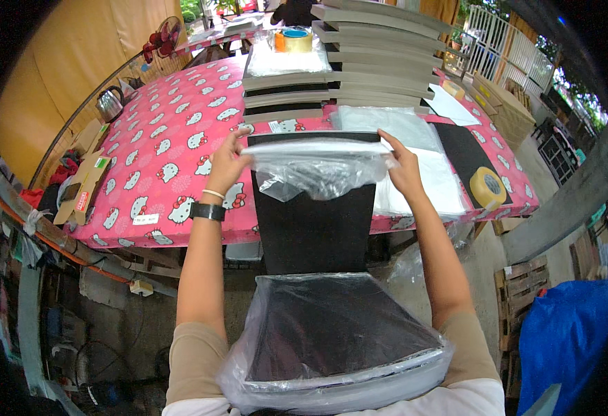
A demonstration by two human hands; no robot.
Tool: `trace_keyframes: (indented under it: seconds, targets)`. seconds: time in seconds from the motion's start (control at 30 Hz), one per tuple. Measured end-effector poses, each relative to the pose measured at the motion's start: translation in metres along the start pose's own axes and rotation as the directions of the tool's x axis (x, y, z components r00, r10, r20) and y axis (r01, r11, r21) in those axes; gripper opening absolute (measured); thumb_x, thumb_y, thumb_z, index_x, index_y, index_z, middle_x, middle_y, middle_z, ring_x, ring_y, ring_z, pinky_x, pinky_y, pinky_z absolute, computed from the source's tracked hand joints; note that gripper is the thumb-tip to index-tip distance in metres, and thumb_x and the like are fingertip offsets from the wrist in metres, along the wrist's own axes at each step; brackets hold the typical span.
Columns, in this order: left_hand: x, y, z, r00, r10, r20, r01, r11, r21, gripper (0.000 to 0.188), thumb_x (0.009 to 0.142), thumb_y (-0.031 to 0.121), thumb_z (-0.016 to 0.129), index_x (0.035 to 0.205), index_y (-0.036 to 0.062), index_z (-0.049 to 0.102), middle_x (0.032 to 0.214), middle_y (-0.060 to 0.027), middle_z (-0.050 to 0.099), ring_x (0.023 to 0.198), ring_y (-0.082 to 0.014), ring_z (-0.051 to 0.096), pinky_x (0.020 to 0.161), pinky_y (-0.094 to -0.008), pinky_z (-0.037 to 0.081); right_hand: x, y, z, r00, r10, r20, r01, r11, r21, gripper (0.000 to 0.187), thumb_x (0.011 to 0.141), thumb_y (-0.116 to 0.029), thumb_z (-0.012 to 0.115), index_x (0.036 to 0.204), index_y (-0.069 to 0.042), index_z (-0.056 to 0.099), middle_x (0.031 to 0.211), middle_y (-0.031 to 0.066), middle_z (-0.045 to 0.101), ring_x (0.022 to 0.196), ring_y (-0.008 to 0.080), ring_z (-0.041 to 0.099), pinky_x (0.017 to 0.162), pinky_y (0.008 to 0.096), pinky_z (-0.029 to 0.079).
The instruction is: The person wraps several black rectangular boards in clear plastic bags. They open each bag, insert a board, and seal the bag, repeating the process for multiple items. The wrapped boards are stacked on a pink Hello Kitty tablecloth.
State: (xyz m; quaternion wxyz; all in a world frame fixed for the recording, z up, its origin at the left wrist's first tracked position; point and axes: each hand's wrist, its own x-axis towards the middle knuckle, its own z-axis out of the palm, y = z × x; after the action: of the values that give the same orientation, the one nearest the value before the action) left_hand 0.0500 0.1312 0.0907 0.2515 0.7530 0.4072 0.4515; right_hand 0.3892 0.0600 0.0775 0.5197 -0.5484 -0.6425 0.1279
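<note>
A flat black board (314, 232) stands on edge in front of me, its upper end leaning at the table's near side. Across its top a clear plastic bag (311, 173) is gathered and wrinkled. My left hand (229, 163) pinches the bag at the board's left corner. At the opposite corner, my right hand (403, 166) grips the bag with thumb and fingers. Nearest my body, a plastic-wrapped black board (338, 329) rests on my lap. Whether more boards lie under it is hidden.
The pink cartoon-print table (158, 149) holds tall stacks of grey-edged boards (380, 62), clear plastic sleeves (421, 173), a tape roll (487, 187) on a black sheet, and more tape rolls (293, 41) at the back. A flattened carton (85, 187) lies left; a blue tarp (567, 340) sits lower right.
</note>
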Motion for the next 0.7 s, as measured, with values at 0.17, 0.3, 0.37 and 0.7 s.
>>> trace_keyframes:
  seconds: [0.17,0.3,0.37,0.7]
  targets:
    - [-0.043,0.021,0.017,0.901,0.379,-0.21,-0.18,0.768,0.615,0.049,0.066,0.01,0.053,0.115,0.0123,0.048,0.062,0.0001,0.044,0.068,-0.0169,0.042,0.075,-0.0322,0.023,-0.046,-0.039,-0.014,0.971,-0.22,-0.098,0.164,0.902,-0.399,0.048,0.065,0.0,0.054,0.112,-0.011,0.052,0.065,0.0093,0.054,0.063,0.0222,0.047,0.071,0.0311,0.038]
    - [-0.079,0.045,-0.001,0.797,0.568,-0.207,-0.346,0.709,0.614,0.025,0.067,0.014,0.056,0.091,0.0097,0.06,0.058,-0.0004,0.042,0.063,-0.0162,0.04,0.066,-0.0307,0.027,-0.066,-0.05,-0.024,0.961,-0.177,-0.21,0.163,0.983,-0.084,0.013,0.067,-0.005,0.059,0.08,-0.003,0.06,0.06,0.0042,0.052,0.06,0.0152,0.045,0.061,0.0255,0.037]
    - [-0.087,0.051,-0.02,0.95,0.238,-0.201,-0.205,0.964,0.172,0.014,0.067,0.012,0.057,0.08,0.0069,0.06,0.058,0.0002,0.044,0.058,-0.014,0.04,0.06,-0.0277,0.029,-0.072,-0.068,-0.035,0.987,0.115,-0.115,-0.079,0.957,0.278,0.013,0.067,-0.01,0.063,0.059,-0.004,0.055,0.061,-0.0005,0.052,0.055,0.0086,0.042,0.053,0.0202,0.034]
    - [-0.108,0.01,0.01,0.605,-0.551,0.574,0.796,0.408,-0.448,0.022,0.077,0.011,0.052,0.097,0.0015,0.054,0.086,-0.0055,0.058,0.072,-0.014,0.057,0.066,-0.0273,0.046,-0.147,0.003,-0.027,0.748,0.516,0.416,-0.578,0.199,0.792,0.022,0.078,-0.005,0.051,0.099,0.001,0.05,0.077,0.0045,0.057,0.061,0.009,0.053,0.05,0.0203,0.046]
